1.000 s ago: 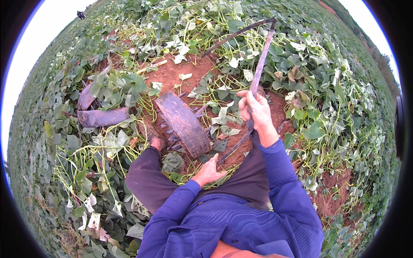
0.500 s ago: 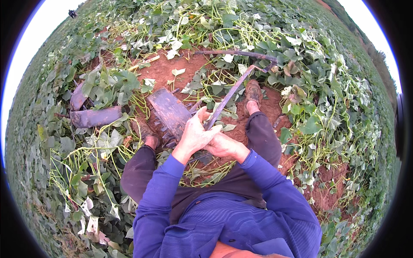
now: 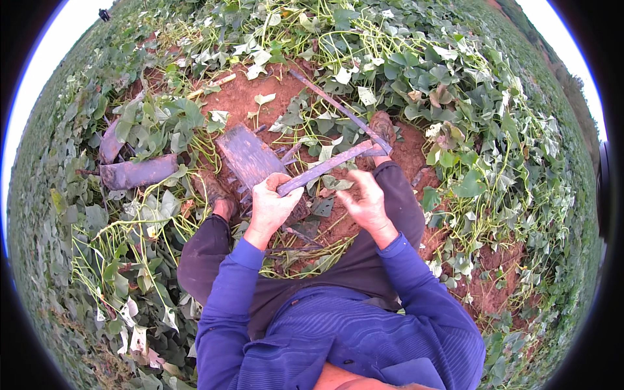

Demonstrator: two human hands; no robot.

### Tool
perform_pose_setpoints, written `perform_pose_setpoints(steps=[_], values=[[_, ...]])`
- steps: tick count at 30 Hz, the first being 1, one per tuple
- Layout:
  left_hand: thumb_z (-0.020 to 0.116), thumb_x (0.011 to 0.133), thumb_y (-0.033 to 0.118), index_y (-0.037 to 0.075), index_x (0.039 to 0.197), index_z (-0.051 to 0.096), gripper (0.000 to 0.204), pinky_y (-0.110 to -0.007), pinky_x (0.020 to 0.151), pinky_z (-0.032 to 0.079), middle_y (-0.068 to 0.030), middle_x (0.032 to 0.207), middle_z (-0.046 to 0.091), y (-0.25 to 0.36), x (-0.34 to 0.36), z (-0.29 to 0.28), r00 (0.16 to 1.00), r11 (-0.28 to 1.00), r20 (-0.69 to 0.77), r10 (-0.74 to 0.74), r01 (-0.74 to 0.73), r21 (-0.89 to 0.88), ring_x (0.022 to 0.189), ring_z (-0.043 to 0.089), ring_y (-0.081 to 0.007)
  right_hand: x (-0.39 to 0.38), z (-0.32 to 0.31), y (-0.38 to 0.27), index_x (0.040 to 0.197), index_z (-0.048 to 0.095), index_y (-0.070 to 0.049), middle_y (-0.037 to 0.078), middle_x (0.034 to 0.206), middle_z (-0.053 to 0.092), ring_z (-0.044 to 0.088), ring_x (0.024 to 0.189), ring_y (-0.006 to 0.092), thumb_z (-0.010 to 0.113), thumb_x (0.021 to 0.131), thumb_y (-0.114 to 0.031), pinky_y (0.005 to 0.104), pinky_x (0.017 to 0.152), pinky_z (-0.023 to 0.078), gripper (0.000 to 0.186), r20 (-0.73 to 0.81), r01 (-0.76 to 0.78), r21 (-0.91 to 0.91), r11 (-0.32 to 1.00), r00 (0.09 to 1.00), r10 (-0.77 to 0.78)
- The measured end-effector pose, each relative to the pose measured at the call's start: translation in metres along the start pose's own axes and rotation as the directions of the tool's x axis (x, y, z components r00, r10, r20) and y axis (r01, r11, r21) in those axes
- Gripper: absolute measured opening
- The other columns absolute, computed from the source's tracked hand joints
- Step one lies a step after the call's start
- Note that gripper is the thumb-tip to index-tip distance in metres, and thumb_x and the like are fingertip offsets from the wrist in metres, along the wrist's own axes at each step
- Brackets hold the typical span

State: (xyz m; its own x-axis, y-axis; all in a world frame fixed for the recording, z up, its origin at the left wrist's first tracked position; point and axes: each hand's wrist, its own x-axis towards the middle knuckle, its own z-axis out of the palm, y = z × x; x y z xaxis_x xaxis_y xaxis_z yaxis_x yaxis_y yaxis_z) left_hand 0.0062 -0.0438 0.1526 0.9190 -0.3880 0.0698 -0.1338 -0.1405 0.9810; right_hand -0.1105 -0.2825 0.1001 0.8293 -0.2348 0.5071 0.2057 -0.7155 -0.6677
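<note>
My left hand (image 3: 272, 209) is closed on the near end of a long, flat, dark metal bar (image 3: 325, 168). The bar runs rightward to a bend, from which a longer arm (image 3: 338, 104) slants back up-left over the vines. My right hand (image 3: 364, 201) is just below the bar with fingers curled apart, holding nothing. Behind my left hand, a broad dark metal plate (image 3: 246, 153) with tooth-like pieces along its edge lies on red soil, partly hidden by that hand and the bar.
Two more curved dark metal pieces (image 3: 138, 172) lie among leaves at left. My feet (image 3: 381, 125) rest on red soil (image 3: 250, 94) either side. Leafy vines (image 3: 468, 185) surround me. A small dark figure, apparently a person (image 3: 104, 14), is far off at top left.
The bar has swung down and now lies lower, its bend nearer my right knee. My right hand has let go and moved right; my left hand has taken hold of the bar's end.
</note>
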Motion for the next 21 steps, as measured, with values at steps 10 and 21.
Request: perform_pose_setpoints(steps=[10,21], values=[[0.087,0.079,0.006,0.001,0.092,0.067,0.024,-0.024,0.066,0.051,0.0011,0.081,0.068,0.021,-0.032,-0.023,0.974,0.973,-0.016,0.226,-0.227,-0.051,0.071,0.058,-0.0033,0.11,-0.032,0.054,0.132,0.063,-0.002,0.019,0.13,0.064,0.062,0.121,0.0385,0.09,0.076,-0.016,0.0461,0.103,0.051,0.064,-0.316,0.108,-0.524,0.845,0.896,-0.311],[0.079,0.093,0.016,-0.002,0.094,0.067,0.022,-0.03,0.059,0.048,-0.0031,0.069,0.062,-0.021,-0.023,0.001,0.989,0.99,-0.031,0.141,-0.142,-0.017,0.062,0.052,-0.0081,0.199,-0.051,-0.082,0.094,0.07,-0.004,-0.005,0.069,0.059,0.049,0.059,0.0045,0.062,0.109,-0.027,0.0268,0.052,0.043,0.028,0.112,-0.218,0.37,0.903,0.976,0.19]])
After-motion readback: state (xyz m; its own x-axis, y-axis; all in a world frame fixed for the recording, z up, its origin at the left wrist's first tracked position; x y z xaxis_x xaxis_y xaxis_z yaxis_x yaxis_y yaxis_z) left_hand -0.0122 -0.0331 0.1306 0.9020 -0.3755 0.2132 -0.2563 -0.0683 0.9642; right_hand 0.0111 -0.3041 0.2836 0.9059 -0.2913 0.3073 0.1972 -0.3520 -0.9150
